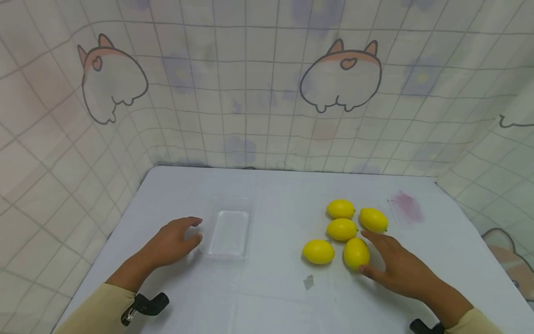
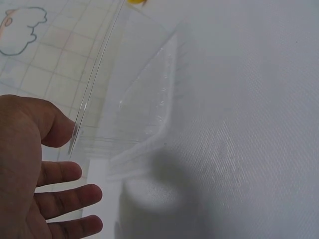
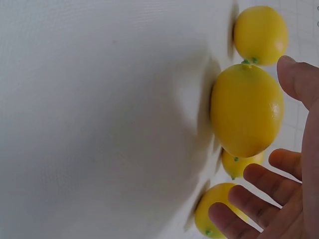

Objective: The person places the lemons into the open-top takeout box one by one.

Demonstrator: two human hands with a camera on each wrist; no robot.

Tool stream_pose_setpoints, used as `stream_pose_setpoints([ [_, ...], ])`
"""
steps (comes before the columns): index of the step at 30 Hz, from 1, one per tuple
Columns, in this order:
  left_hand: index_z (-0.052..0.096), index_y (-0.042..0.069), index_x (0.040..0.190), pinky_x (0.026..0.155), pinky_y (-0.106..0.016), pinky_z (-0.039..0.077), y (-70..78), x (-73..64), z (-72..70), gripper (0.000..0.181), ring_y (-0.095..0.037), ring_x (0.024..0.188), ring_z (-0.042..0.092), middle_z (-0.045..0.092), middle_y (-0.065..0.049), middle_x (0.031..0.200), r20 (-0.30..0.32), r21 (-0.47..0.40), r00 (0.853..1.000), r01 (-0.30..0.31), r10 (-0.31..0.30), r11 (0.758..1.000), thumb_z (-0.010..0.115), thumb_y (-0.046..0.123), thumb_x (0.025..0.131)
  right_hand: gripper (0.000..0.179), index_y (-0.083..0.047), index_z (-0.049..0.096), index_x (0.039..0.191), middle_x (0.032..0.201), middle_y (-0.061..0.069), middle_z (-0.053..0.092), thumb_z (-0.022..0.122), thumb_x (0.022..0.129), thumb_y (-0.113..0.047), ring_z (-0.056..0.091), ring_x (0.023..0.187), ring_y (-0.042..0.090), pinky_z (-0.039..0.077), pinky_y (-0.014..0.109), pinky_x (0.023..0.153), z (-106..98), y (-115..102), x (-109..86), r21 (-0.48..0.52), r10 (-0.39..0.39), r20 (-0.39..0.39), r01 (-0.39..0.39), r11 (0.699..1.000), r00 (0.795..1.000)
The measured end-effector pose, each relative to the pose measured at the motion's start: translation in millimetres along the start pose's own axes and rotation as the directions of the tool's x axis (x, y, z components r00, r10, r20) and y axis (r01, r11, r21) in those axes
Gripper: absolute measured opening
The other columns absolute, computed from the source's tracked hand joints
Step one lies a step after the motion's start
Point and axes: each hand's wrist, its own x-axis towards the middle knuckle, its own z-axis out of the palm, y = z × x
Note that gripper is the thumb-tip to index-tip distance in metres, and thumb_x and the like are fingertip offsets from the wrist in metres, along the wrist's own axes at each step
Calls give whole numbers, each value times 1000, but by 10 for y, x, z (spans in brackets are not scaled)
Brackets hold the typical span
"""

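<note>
Holding the right hand wide, with thumb and fingers parted on either side of the front right lemon. Holding the left hand wide as well, with thumb and forefinger spread at the left edge of a see-through box. Gripping nothing with either hand; hard to tell from these angles about any light touch on lemon or box. At both wrists, cream sleeves and black wrist pieces. Close around the front right lemon, on the right half of the white surface: a front left lemon, a middle lemon, a back left lemon just behind that, and a back right lemon near the tip of the right forefinger. Well to the left of this bunch, the box. Right of the back right lemon, a purplish stain; below the front left lemon, a small grey mark. Around the back and sides, a checked cloth with cartoon animal drawings
</note>
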Motion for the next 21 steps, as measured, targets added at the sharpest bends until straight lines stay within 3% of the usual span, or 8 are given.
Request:
stream_pose_setpoints([
  [12, 58, 2, 140, 109, -63, 39, -37, 22, 16, 48, -44, 136, 47, 57, -20, 143, 13, -26, 1000, 21, -21, 999, 60, 30, 101, 97, -9, 40, 156, 151, 20, 48, 71, 85, -68, 45, 137, 44, 41, 67, 105, 127, 25, 80, 9, 6, 33, -6, 1000, 999],
  [21, 58, 1, 140, 110, -63, 39, -30, 16, 2, 48, -44, 136, 46, 57, -20, 142, 17, -44, 1000, 6, -6, 999, 60, 29, 101, 96, -9, 45, 152, 146, 20, 53, 78, 80, -65, 51, 132, 44, 46, 66, 100, 145, 28, 108, -29, 10, 5, -9, 1000, 1000],
])
